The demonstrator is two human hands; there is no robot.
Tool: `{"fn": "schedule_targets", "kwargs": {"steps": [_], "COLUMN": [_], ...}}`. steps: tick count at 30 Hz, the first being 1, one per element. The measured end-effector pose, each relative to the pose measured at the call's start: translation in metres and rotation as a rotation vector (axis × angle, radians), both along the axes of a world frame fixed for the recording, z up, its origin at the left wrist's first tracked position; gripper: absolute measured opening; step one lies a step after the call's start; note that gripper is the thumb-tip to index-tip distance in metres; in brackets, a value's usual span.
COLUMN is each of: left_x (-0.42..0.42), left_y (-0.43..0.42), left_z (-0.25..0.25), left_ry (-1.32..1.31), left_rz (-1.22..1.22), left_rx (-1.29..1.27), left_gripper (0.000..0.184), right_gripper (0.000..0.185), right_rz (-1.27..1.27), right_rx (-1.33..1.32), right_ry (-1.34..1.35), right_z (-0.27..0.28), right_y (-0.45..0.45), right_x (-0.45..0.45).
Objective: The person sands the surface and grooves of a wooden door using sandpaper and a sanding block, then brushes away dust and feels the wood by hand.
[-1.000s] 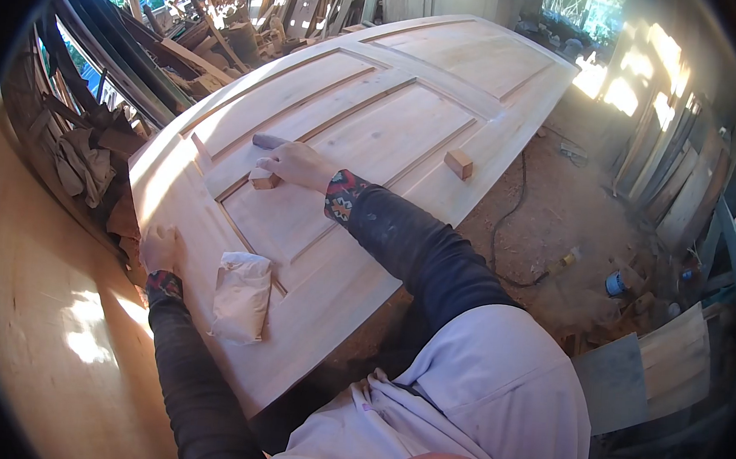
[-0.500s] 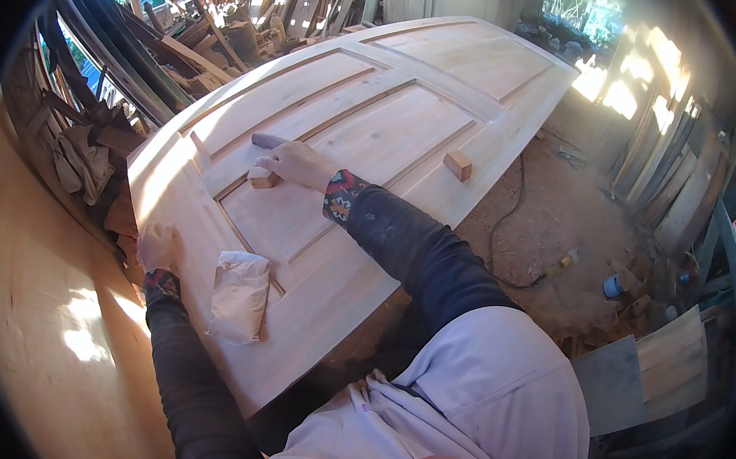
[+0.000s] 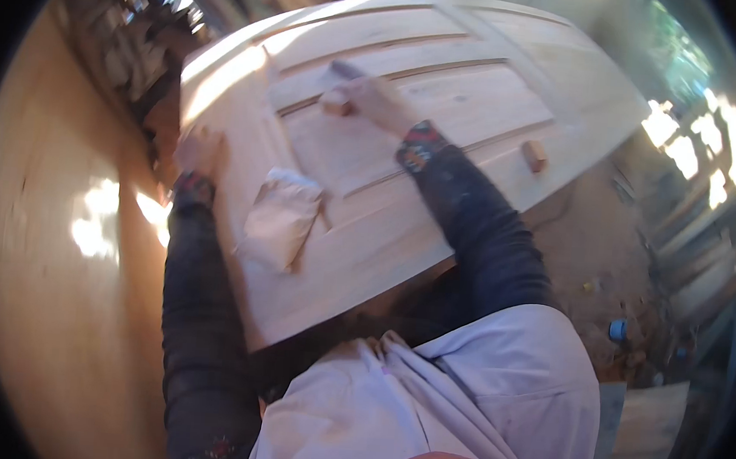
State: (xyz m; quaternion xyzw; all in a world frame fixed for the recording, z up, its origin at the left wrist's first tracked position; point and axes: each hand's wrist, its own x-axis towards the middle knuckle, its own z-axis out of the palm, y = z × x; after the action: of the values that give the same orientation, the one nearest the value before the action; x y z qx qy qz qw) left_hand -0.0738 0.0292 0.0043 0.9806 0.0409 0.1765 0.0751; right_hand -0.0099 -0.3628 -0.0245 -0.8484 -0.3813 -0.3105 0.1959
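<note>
A large pale wooden panel door [image 3: 376, 239] with recessed panels lies flat before me. My right hand [image 3: 377, 102] is closed on a small wooden block [image 3: 336, 103] that rests on the door's middle; a greyish piece [image 3: 345, 70] shows by its fingertips. At the door's left edge my left hand [image 3: 198, 151] lies on the wood, blurred, its fingers apart and holding nothing. Near it is a crumpled pale packet [image 3: 282, 219]. Another small wood block [image 3: 533, 156] sits towards the door's right edge.
A large smooth wooden sheet [image 3: 51, 250] stands along the left. Piled scrap wood fills the upper left. To the right, the dusty floor [image 3: 598, 237] holds a small blue can [image 3: 618, 330], leaning boards and loose flat pieces [image 3: 648, 428].
The view has swung and blurred, so the door and both hands appear further right and higher. My hands keep about the same places on the door.
</note>
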Motion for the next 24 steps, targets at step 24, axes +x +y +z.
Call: {"fn": "schedule_targets", "kwargs": {"steps": [24], "left_x": [-0.009], "left_y": [-0.082], "left_z": [0.016], "left_ry": [0.104], "left_rz": [-0.33], "left_rx": [0.006], "left_gripper": [0.057], "right_gripper": [0.04], "right_rz": [-0.371], "right_rx": [-0.016], "right_ry": [0.477], "right_z": [0.058], "right_y": [0.027], "right_x": [0.023]}}
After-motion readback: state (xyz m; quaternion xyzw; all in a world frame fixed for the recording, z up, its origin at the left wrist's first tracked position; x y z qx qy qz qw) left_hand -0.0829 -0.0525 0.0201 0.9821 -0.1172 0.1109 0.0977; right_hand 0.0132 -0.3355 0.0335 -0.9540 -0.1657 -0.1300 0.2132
